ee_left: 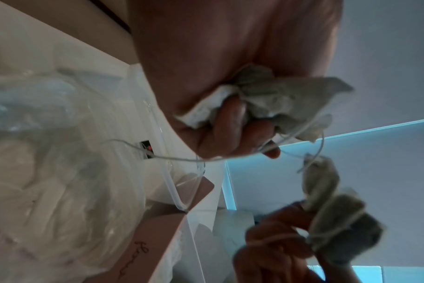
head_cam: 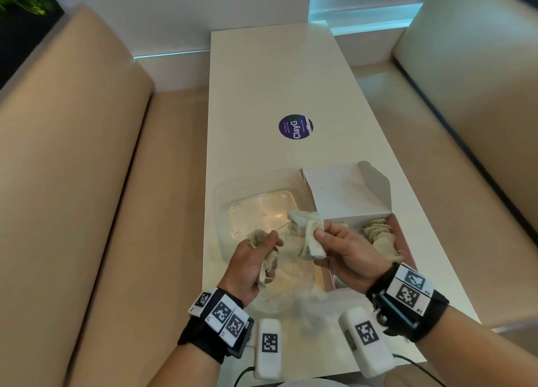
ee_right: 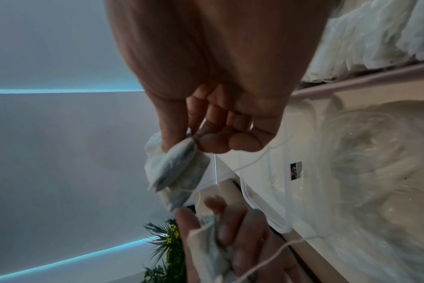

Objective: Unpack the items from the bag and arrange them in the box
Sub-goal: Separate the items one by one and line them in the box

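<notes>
At about 7 o'clock the left hand (head_cam: 252,263) is gripping a crumpled bunch of tea bags (head_cam: 263,251) in curled fingers, a thin string (head_cam: 281,227) running from it toward 2 o'clock. Behind it, a clear plastic container (head_cam: 259,203) is sitting on the white surface (head_cam: 276,81). At 5 o'clock the right hand (head_cam: 348,258) is pinching another tea bag cluster (head_cam: 308,232). At 3 o'clock the open box (head_cam: 349,194) is holding more tea bags (head_cam: 381,236).

Off-white tea bags (head_cam: 311,235), white box (head_cam: 346,194), purple sticker (head_cam: 295,127), beige benches (head_cam: 72,153).
</notes>
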Action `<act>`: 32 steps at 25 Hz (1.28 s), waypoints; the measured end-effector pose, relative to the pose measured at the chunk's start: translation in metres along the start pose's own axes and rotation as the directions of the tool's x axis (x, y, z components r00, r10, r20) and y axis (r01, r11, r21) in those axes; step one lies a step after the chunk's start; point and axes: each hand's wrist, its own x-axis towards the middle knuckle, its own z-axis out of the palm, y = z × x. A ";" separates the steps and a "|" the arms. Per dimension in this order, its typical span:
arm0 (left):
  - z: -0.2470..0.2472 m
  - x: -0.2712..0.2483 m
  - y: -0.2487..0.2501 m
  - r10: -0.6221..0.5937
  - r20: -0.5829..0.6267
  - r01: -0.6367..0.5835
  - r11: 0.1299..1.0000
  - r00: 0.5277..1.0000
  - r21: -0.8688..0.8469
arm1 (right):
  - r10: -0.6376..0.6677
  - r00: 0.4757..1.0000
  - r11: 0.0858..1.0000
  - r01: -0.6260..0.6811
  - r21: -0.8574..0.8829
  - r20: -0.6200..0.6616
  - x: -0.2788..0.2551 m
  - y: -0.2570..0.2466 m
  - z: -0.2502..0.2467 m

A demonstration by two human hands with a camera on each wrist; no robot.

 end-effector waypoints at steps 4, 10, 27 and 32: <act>0.014 -0.002 0.001 0.051 0.102 -0.050 0.999 0.993 -0.018 | 0.001 0.999 0.991 -0.008 -0.130 -0.055 0.002 0.012 0.009; 0.008 -0.004 0.003 0.157 -0.036 -0.153 0.983 0.987 0.101 | -0.044 0.994 0.979 0.024 -0.204 -0.096 -0.004 0.015 0.009; -0.011 -0.004 0.010 0.192 0.077 -0.206 0.884 0.978 0.420 | 0.005 0.998 0.816 0.035 -0.577 0.067 -0.002 -0.017 0.014; -0.012 -0.009 0.007 0.161 0.028 -0.163 0.980 0.987 0.118 | 0.071 0.997 0.989 -0.067 -0.130 0.025 -0.002 -0.009 0.012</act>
